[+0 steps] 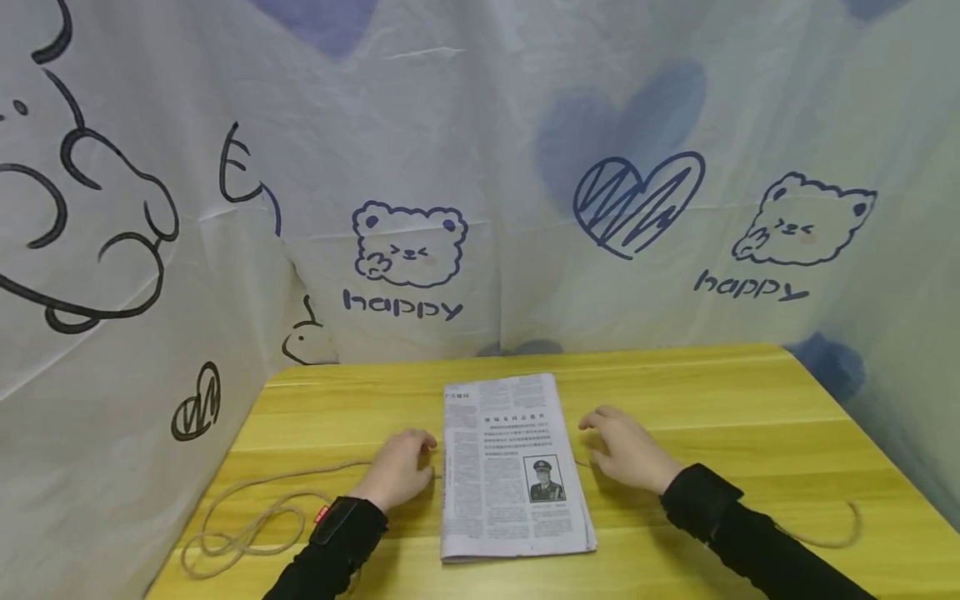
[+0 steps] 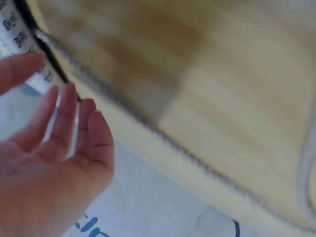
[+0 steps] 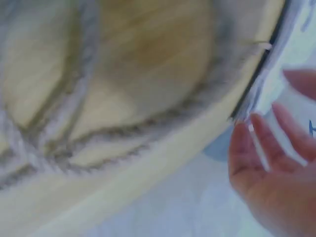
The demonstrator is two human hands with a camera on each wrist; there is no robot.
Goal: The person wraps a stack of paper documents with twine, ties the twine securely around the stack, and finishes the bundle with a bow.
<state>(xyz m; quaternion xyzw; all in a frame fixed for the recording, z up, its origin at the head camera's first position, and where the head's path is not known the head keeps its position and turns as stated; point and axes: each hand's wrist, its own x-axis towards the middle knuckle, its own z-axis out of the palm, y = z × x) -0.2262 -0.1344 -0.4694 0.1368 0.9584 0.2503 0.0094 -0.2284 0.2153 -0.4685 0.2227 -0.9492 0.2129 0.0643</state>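
Observation:
A folded newspaper (image 1: 498,500) lies flat on the yellow wood-grain table (image 1: 675,383), with a portrait photo printed on its upper page. A thin tan rope (image 1: 262,482) passes beneath it and shows on both sides. My left hand (image 1: 397,468) is at the newspaper's left edge, its fingers loosely bent and holding nothing. On the opposite side my right hand (image 1: 630,450) hovers by the right edge, thumb and fingers apart. In the left wrist view the fingertips (image 2: 69,91) come close to the paper's edge; the right wrist view has the fingers (image 3: 247,143) beside its other edge.
Loose coils of the rope lie on the table's left side. Past my right forearm, the curved rope end (image 1: 855,521) rests on the tabletop. A white cloth curtain (image 1: 495,250) with drawn bears and hearts hangs behind the table and along its sides.

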